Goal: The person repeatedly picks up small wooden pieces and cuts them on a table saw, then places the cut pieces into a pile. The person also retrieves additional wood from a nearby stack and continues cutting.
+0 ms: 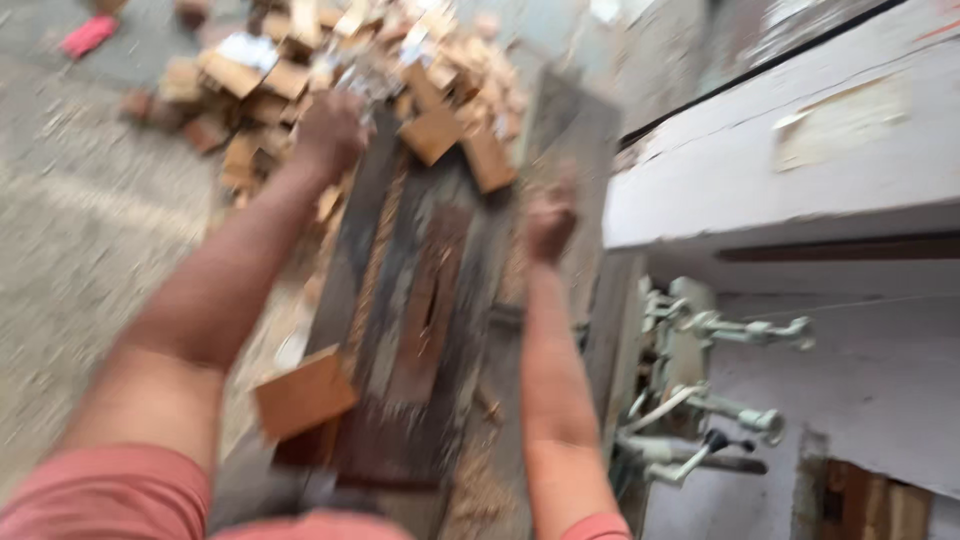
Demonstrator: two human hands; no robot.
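While reaching out over dark saw table (420,300) toward pile of wood blocks (350,70): left hand (330,130) and right hand (550,222) blurred, grip impossible to tell, loose block (303,395) near edge

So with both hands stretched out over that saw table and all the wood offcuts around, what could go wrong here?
The left hand and right hand reach past the slot in the saw table, so a forearm could cross it. The block lying at the near edge could slip off. The loose pile of offcuts and sawdust on the floor could cause a trip or slip.
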